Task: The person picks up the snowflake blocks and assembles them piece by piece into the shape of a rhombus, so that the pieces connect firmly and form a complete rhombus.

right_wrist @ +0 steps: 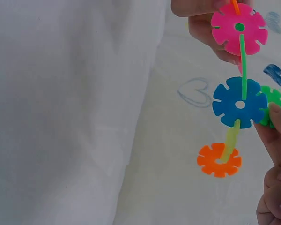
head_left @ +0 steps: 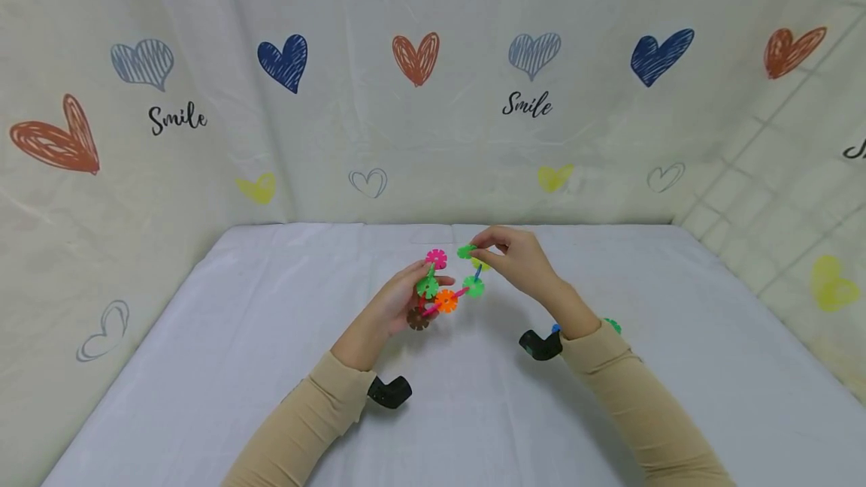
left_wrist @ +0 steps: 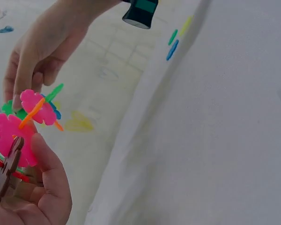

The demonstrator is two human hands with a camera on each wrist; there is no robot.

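Slotted plastic flower discs, joined edge to edge, form a bent chain between the two hands. My left hand [head_left: 398, 297] holds the chain's left part, its fingers around a brown disc [head_left: 418, 319] and close to a green disc [head_left: 428, 286] and a pink disc [head_left: 436, 258]. An orange disc [head_left: 446, 300] hangs across the middle. Higher up, my right hand [head_left: 517, 258] pinches a green disc [head_left: 465, 251] between thumb and finger, beside a yellow disc [head_left: 481, 264]. In the right wrist view, a blue disc [right_wrist: 240, 110] sits next to that green disc.
Loose discs lie on the white-covered table [head_left: 473, 427] by the right forearm, among them a green disc [head_left: 613, 325] and a blue disc [left_wrist: 172, 49]. Black wrist cameras [head_left: 391, 393] stick out at both cuffs. A heart-printed cloth [head_left: 460, 134] hangs behind the table.
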